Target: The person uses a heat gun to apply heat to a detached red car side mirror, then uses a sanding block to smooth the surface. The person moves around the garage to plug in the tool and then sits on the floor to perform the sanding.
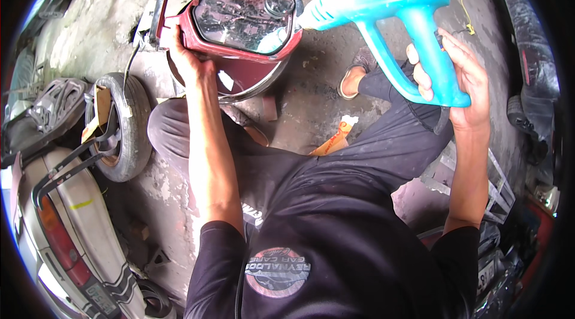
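Note:
My left hand [193,61] grips the mount side of a car side mirror [242,10] with a dark red housing. Its glass faces up, smudged and full of reflections. In my right hand [464,79] is a light blue heat gun [413,1], held by its handle. The nozzle points left, with its tip right at the mirror's right rim; whether they touch I cannot tell. Part of the handle hides some of my right fingers. Below the mirror sits a round dark red piece with a pale rim [254,88], partly covered by it.
A wheel with a tyre [129,121] stands at the left, beside a white vehicle part with a red and orange tail light [66,247]. An orange paper scrap [335,136] lies between my legs. Metal framing [497,190] is at the right.

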### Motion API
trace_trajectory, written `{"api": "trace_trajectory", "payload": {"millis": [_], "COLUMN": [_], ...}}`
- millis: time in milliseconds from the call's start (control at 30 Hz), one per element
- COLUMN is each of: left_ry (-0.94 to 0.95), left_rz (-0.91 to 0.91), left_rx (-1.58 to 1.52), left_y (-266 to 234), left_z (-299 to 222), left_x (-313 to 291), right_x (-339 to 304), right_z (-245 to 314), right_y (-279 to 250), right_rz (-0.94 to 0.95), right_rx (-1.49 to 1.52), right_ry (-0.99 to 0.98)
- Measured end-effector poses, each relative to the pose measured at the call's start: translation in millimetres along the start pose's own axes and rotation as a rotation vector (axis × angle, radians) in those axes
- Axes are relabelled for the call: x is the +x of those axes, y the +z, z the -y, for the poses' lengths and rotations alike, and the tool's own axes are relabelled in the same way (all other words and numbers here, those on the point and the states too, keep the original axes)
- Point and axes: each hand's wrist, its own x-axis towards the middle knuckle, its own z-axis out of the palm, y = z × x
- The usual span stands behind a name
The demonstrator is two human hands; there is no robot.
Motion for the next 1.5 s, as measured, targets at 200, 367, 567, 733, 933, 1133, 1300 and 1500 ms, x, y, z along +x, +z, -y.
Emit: {"api": "trace_trajectory", "payload": {"millis": [200, 367, 567, 733, 933, 1133, 1300, 1500], "left_ry": [-0.011, -0.014, -0.026, -0.016, -0.049, -0.013, 0.068, -0.041], "left_rz": [-0.007, -0.011, -0.004, -0.032, -0.026, 0.055, 0.031, 0.05], "left_rx": [-0.011, 0.001, -0.011, 0.006, 0.013, 0.062, 0.018, 0.07], "left_y": [10.7, -7.5, 0.7, -3.8, -0.5, 25.4, -6.5, -3.5], "left_z": [0.0, -0.3, 0.4, 3.4, -2.9, -9.3, -4.7, -4.6], "left_x": [-7.3, 7.2, 1.3, 4.8, -5.6, -29.8, 10.1, 22.3], "right_x": [-2.7, 0.4, 0.6, -1.5, 15.3, -24.3, -124.3, -233.3], "right_z": [-0.3, -0.8, -2.0, -0.2, 33.9, 89.2, 90.3, -11.2], "right_y": [-3.4, -1.4, -1.9, -2.7, -43.7, -140.0, -171.1, -191.4], "right_rz": [0.018, 0.011, 0.014, -0.031, -0.355, -0.768, -0.714, -0.733], "right_rx": [-0.036, -0.036, -0.046, -0.061, -0.59, -1.263, -1.873, -1.918], "right_ry": [-0.008, -0.003, -0.017, -0.046, -0.484, -0.776, -0.685, -0.31]}}
